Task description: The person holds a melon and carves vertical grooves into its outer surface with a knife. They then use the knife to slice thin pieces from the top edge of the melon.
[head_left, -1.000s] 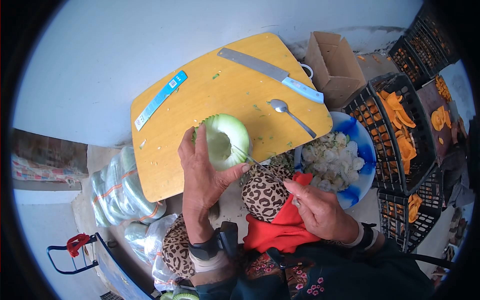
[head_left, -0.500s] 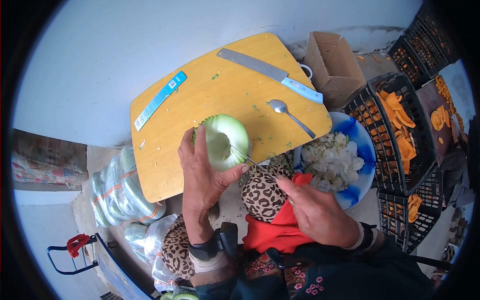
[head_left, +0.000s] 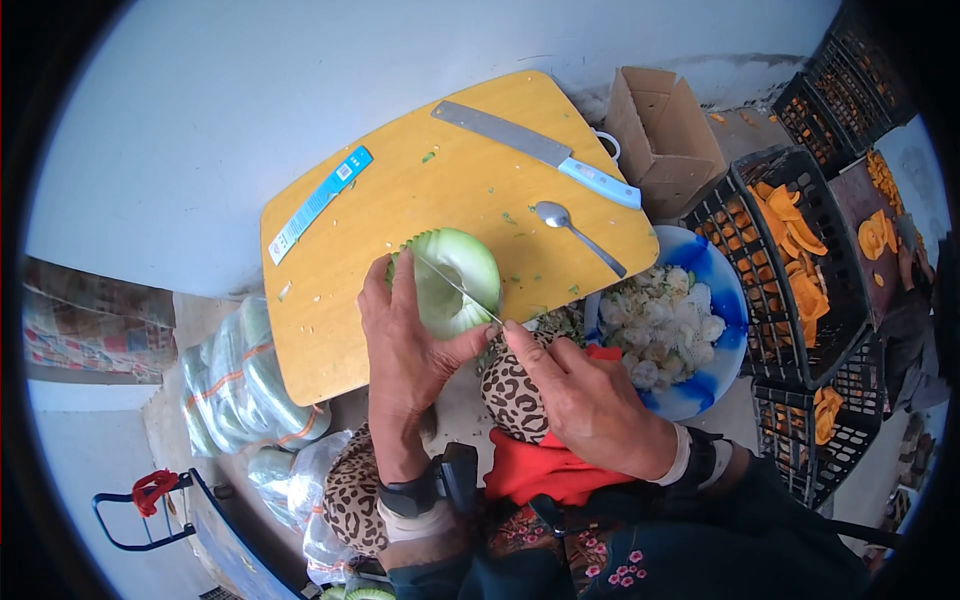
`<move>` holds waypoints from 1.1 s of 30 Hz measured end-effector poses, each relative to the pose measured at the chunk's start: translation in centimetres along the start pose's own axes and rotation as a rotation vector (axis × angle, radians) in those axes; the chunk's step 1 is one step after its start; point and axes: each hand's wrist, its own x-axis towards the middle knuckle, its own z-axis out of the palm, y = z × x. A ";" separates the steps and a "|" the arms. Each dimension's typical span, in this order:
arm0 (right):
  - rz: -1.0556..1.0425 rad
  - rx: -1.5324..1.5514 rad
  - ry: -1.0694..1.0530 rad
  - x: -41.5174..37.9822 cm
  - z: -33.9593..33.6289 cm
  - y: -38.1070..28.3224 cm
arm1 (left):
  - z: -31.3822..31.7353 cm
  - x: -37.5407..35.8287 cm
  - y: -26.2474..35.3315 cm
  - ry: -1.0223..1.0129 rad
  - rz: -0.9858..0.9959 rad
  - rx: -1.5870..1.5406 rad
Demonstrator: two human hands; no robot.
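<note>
A pale green melon-like piece [head_left: 470,262] with a hollow centre and a notched edge is at the near edge of the yellow table [head_left: 330,330]. My left hand [head_left: 405,335] grips it from the left, thumb at its near side. My right hand [head_left: 590,405] is closed on a thin blade [head_left: 455,286], which lies across the hollow from lower right to upper left; its handle is hidden in the fingers. On the table are a cleaver [head_left: 540,150] with a light blue handle, a spoon [head_left: 575,235] and a blue and white package strip [head_left: 320,205].
A blue and white basin [head_left: 728,290] with pale scraps stands right of the table. Beyond are a cardboard box [head_left: 665,140] and black crates [head_left: 755,290] of orange pieces. Plastic-wrapped green bundles [head_left: 235,385] lie at left. Part of another person [head_left: 915,350] shows far right.
My right hand has moved left towards the green piece, and the thin blade now reaches across the hollow to its upper left side. My left hand keeps nearly the same place.
</note>
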 end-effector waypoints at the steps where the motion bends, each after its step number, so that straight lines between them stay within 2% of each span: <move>1: -0.001 -0.005 -0.005 -0.1 -0.1 0.0 | 0.0 0.0 -0.1 0.002 0.007 -0.015; 7: -0.046 -0.028 -0.049 -1.4 -1.0 0.8 | 0.2 0.1 -0.3 0.009 -0.011 -0.067; 13: -0.009 -0.054 -0.083 -2.9 -1.3 0.9 | 0.2 0.0 0.2 -0.002 0.066 -0.026; 16: 0.003 -0.003 -0.072 -4.3 -1.8 1.1 | 0.7 -0.2 -1.0 0.043 0.026 -0.154; 19: 0.075 0.045 -0.142 -5.0 -3.1 0.6 | 0.3 -0.2 -1.0 -0.009 -0.021 -0.189; 25: 0.028 0.054 -0.101 -4.9 -3.0 0.8 | -0.3 -0.2 -0.8 -0.050 -0.013 -0.081; 33: 0.039 0.050 -0.112 -4.0 -2.4 0.5 | -0.5 0.0 -1.0 -0.034 -0.107 -0.192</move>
